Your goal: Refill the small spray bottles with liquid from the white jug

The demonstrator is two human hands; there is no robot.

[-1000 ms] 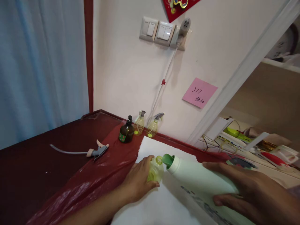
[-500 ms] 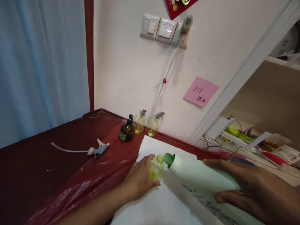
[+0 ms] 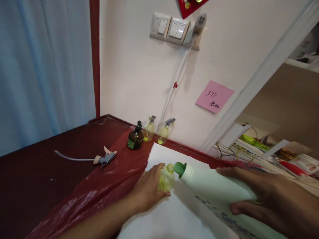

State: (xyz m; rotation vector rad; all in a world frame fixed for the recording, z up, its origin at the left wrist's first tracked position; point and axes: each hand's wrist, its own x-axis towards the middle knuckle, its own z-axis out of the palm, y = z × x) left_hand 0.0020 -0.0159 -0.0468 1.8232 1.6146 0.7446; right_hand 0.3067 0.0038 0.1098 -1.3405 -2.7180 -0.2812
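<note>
My left hand (image 3: 148, 187) is wrapped round a small translucent yellow spray bottle (image 3: 166, 179) that has no head on, its open neck facing up. In my right hand (image 3: 271, 196) lies a large pale green bottle (image 3: 211, 182), tipped nearly on its side. Its darker green spout (image 3: 178, 168) is right beside the yellow neck; I cannot make out any liquid between them. Both are over a white sheet of paper (image 3: 174, 219). To the left, a grey and peach trigger spray head (image 3: 104, 158) with a long clear tube lies on the dark red table.
Along the wall stand a dark pump bottle (image 3: 135, 136) and two yellow spray bottles, a left one (image 3: 149, 130) and a right one (image 3: 162, 133). Red plastic sheeting (image 3: 97, 186) covers part of the table (image 3: 30, 186). A cluttered shelf (image 3: 274, 149) is at right, a blue curtain (image 3: 45, 66) at left.
Both hands and the two bottles they hold stay almost in place. The view has shifted very slightly.
</note>
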